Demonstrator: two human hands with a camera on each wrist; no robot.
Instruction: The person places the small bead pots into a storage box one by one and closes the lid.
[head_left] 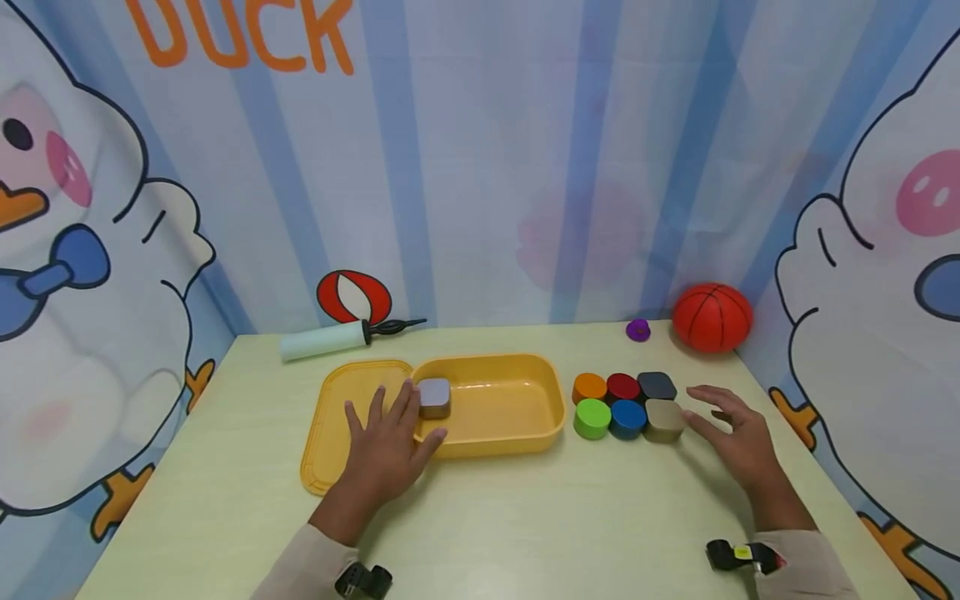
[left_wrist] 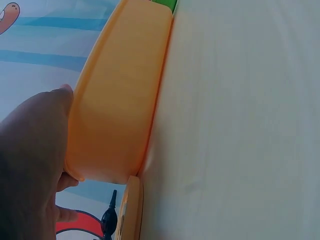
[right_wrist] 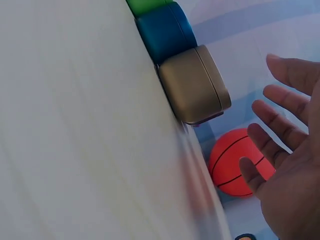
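Observation:
A yellow rectangular box [head_left: 498, 443] stands in the middle of the table with a grey-lilac rounded-square tin [head_left: 434, 398] inside its left end. My left hand [head_left: 387, 450] rests at the box's left end, fingers spread and thumb at the front rim; in the left wrist view the thumb touches the rim of the box [left_wrist: 117, 95]. Right of the box, small tins stand in two rows: orange [head_left: 589, 387], red [head_left: 622, 387], dark grey [head_left: 657, 386], green [head_left: 592, 418], blue [head_left: 627, 418] and gold [head_left: 663, 420]. Beside the gold tin [right_wrist: 190, 87], my right hand [head_left: 738, 437] holds nothing, its fingers apart.
Partly under my left hand lies a flat yellow lid [head_left: 324, 454], left of the box. A pale green hand pump [head_left: 326, 341] lies behind it. At the back right are a purple knob-like piece [head_left: 638, 330] and a red ball [head_left: 712, 317]. A printed curtain surrounds the table.

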